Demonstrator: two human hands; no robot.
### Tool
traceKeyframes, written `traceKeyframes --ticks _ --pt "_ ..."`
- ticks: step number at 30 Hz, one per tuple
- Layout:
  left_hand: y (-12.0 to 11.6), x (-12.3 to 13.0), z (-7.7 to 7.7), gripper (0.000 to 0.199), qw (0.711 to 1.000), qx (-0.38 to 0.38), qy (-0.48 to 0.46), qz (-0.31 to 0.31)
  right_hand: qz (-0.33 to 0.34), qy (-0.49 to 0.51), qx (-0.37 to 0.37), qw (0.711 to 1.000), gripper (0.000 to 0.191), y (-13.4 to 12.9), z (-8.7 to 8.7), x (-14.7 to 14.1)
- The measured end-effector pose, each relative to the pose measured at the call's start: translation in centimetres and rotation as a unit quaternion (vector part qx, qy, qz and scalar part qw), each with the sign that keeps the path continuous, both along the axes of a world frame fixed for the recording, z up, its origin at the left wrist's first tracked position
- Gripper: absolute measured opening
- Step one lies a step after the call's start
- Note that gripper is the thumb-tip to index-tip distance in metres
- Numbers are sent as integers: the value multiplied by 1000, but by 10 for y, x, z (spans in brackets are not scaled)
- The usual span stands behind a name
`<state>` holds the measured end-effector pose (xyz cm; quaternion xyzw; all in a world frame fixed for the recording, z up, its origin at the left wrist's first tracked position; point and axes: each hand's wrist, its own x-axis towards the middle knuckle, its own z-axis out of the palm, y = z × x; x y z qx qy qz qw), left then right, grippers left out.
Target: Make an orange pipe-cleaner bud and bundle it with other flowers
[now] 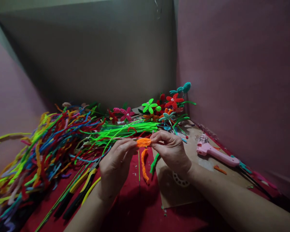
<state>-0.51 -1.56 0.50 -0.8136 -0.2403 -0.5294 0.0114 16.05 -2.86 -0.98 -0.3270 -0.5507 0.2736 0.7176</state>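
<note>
Between my two hands stretches a short bundle of orange pipe cleaner [144,142], pinched at each end. My left hand [117,158] grips its left end between thumb and fingers. At the right end, my right hand [171,149] pinches it the same way. Just below, a loose orange pipe cleaner piece [144,166] lies on the red cloth [132,206]. Beside it, under my right hand, is a bent green pipe cleaner piece [154,163]. Pliers with yellow and black handles [81,187] rest to the left of my left hand.
A large heap of coloured pipe cleaners [45,148] covers the left side. Behind my hands lies a green bunch [128,130]. Finished pipe-cleaner flowers [149,105] stand at the back. On the right, a pink glue gun [216,153] rests on a cardboard sheet [169,196] near the wall [236,80].
</note>
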Motion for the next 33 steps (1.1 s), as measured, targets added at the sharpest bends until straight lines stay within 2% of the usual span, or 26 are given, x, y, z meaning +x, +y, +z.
traceKeyframes --ticks 6,12,18,22,27,33 --pt "-2 0 7 23 1000 7 14 11 15 -3 -1 1000 12 -2 -1 0" --pt "-3 1 11 18 999 -19 28 30 44 10 -61 997 9 -5 5 -1" --pt "-4 1 11 16 998 -42 26 40 65 9 -81 995 11 -2 3 -3" --pt "-3 2 10 13 997 -58 30 36 70 9 -78 994 16 0 1 -2" --pt "-3 3 10 11 994 -88 38 47 40 -30 -91 995 28 -1 0 -1" --pt "-1 2 8 9 987 -136 35 73 20 -84 -87 992 7 -2 0 1"
